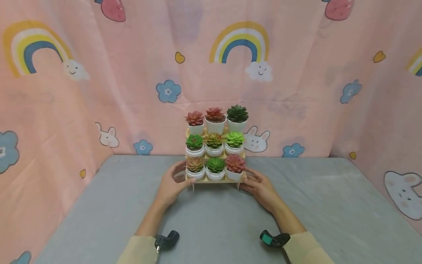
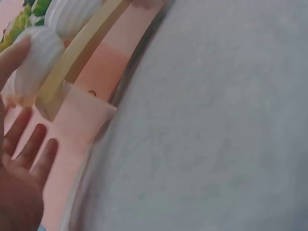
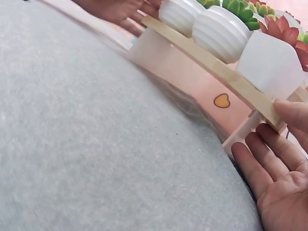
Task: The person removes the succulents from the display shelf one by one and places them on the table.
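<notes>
A three-tier wooden plant stand (image 1: pixel 215 181) with pale legs is at the middle of the grey table. Small potted succulents (image 1: pixel 215 141) in white pots stand on it in rows of three, with green, yellowish and reddish leaves. My left hand (image 1: pixel 172 185) holds the stand's left side, its thumb at the front corner of the lowest tier and its fingers along the side. On the opposite side, my right hand (image 1: pixel 262 189) grips the stand. In the right wrist view its thumb lies at the board's edge, and its fingers (image 3: pixel 269 154) reach beside the leg.
A grey cloth-covered table (image 1: pixel 214 223) stretches out on both sides of the stand. Behind it hangs a pink curtain (image 1: pixel 138 73) printed with rainbows, flowers and rabbits. Dark bands (image 1: pixel 166 240) circle both wrists near the sleeves.
</notes>
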`<action>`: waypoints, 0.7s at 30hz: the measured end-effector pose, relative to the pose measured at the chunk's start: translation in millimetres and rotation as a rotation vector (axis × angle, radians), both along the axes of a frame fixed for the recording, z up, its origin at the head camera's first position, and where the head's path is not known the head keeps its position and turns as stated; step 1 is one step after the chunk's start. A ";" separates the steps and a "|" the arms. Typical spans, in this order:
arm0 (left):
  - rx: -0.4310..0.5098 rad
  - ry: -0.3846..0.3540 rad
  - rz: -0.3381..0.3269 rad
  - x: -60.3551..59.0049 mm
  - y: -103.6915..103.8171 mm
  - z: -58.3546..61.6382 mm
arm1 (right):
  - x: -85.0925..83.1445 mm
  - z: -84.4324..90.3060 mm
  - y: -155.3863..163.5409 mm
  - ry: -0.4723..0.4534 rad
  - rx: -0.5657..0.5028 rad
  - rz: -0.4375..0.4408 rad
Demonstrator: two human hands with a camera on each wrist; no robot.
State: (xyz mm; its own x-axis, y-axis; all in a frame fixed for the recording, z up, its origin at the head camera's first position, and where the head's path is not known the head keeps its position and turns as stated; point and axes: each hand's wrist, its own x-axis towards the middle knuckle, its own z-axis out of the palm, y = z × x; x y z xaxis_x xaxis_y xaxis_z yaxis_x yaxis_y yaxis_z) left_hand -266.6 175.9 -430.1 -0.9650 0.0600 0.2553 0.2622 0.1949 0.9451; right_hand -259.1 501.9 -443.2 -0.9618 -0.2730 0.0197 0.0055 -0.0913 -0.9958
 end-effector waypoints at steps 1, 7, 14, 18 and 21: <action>0.012 0.023 0.027 0.6 0.9 2.2 | -0.3 0.2 -0.4 0.004 -0.004 0.003; -0.005 0.108 0.026 4.0 8.9 8.2 | 0.7 2.3 -0.1 0.018 -0.016 0.005; -0.179 0.180 0.021 8.3 17.8 8.7 | -0.6 2.9 -1.7 0.010 0.009 -0.004; -0.222 0.257 0.050 10.1 21.0 8.2 | -1.7 0.6 -3.2 -0.005 0.010 -0.013; -0.265 0.329 0.077 11.5 22.7 8.1 | -1.9 -0.1 -3.7 -0.004 0.004 -0.022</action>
